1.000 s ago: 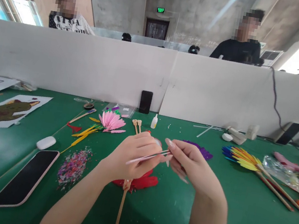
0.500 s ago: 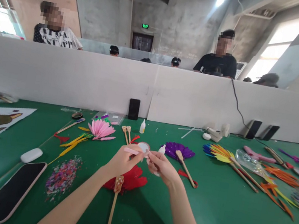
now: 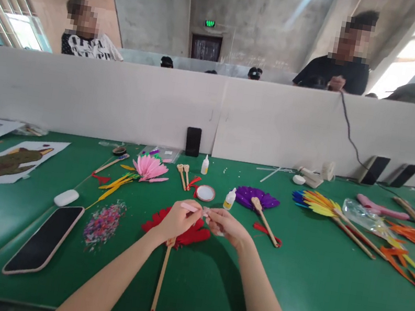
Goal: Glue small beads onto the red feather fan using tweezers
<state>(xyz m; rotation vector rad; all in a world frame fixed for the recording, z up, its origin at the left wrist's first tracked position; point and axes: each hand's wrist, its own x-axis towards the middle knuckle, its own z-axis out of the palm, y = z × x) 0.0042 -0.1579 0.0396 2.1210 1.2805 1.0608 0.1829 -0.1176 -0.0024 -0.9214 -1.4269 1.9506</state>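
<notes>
Both my hands meet above a red feather fan (image 3: 194, 235) with a wooden handle. My left hand (image 3: 179, 220) is closed on a pale pink pen-like stick (image 3: 189, 207). My right hand (image 3: 228, 225) pinches at the stick's end, fingertips almost touching the left ones; what lies between them is too small to make out. Just beyond stand a round white dish (image 3: 205, 193) with a reddish rim and a small white glue bottle (image 3: 229, 199) with a yellow label. To the right lies a purple feather fan (image 3: 259, 199) with a wooden handle.
On the left are a phone (image 3: 45, 240), a white case (image 3: 66, 198), a heap of colourful bits (image 3: 103, 224) and a pink feather fan (image 3: 150, 168). A multicoloured feather fan (image 3: 317, 203) lies right. A white partition (image 3: 140, 104) closes off the back, with people beyond it.
The view has shifted, so the table's front edge now shows. My hands stay together, the stick still in the left. Behind the partition, the person on the right has a raised hand in view.
</notes>
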